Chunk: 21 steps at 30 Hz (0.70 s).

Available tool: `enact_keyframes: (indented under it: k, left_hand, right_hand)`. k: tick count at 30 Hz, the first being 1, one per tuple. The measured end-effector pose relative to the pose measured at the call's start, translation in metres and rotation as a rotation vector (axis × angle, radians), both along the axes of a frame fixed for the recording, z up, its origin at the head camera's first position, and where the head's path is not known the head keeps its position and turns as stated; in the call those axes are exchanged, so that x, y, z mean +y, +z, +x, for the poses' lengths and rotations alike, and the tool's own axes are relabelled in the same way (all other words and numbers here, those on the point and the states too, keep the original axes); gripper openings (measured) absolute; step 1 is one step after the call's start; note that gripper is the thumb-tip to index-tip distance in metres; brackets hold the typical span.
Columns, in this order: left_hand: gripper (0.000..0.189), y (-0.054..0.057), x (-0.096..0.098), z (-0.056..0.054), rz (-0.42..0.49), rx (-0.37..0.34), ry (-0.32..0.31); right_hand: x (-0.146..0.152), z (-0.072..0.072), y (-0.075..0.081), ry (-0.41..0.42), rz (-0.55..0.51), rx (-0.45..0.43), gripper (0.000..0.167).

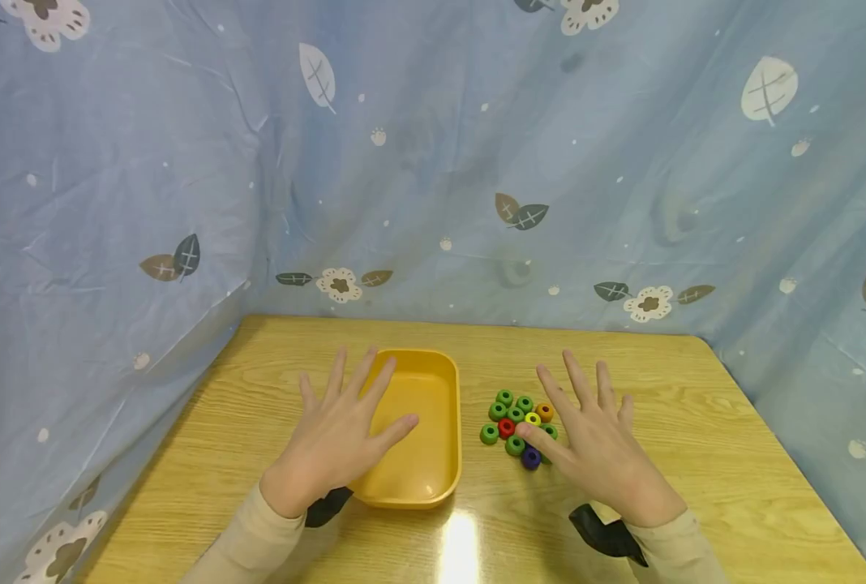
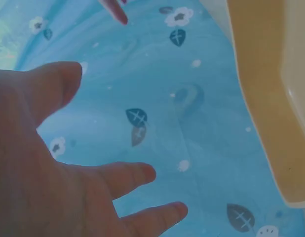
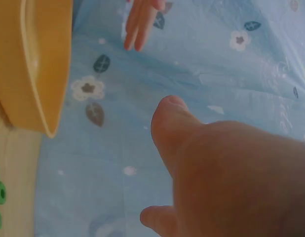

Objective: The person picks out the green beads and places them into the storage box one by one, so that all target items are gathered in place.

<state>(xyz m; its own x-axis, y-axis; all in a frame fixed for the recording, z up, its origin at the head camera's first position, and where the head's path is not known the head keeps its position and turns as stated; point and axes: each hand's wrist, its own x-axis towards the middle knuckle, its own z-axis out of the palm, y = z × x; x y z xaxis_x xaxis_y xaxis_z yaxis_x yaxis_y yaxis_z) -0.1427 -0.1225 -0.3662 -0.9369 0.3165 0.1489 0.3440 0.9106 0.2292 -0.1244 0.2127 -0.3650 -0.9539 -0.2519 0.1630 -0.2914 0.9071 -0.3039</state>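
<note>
Beads lie between the tray and the right edge of the worktop, left hand and right hand spread wide, holding nothing, so light one-by-one pinches would probably work best.

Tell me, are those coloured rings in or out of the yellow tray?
Out: the visible coloured rings lie on the table beside the yellow tray. Cannot tell whether the left hand hides any inside.

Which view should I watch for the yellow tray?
Head view: it shows most of the yellow tray, inside and rim, with the left hand hiding part of its left side. The left wrist view catches only a cropped section at picture right; the right wrist view, another at upper left.
</note>
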Motion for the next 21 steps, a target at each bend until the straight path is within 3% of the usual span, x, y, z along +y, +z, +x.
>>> enact_keyframes:
  k: [7, 12, 15, 21]
  left_hand:
    - [0.083, -0.004, -0.007, -0.003, 0.075, -0.051, -0.022]
    - [0.073, -0.012, -0.018, -0.013, 0.2, 0.032, -0.025]
    - [0.069, -0.017, -0.024, -0.019, 0.251, 0.047, -0.002]
    - [0.064, -0.026, -0.036, -0.026, 0.337, -0.049, 0.055]
  right_hand:
    - [0.005, -0.002, -0.006, 0.033, -0.028, 0.044, 0.084]
    - [0.011, 0.0, -0.013, 0.043, -0.054, 0.075, 0.082]
    - [0.015, 0.0, -0.018, 0.031, -0.064, 0.069, 0.078]
    - [0.019, -0.002, -0.032, -0.003, -0.103, -0.008, 0.073]
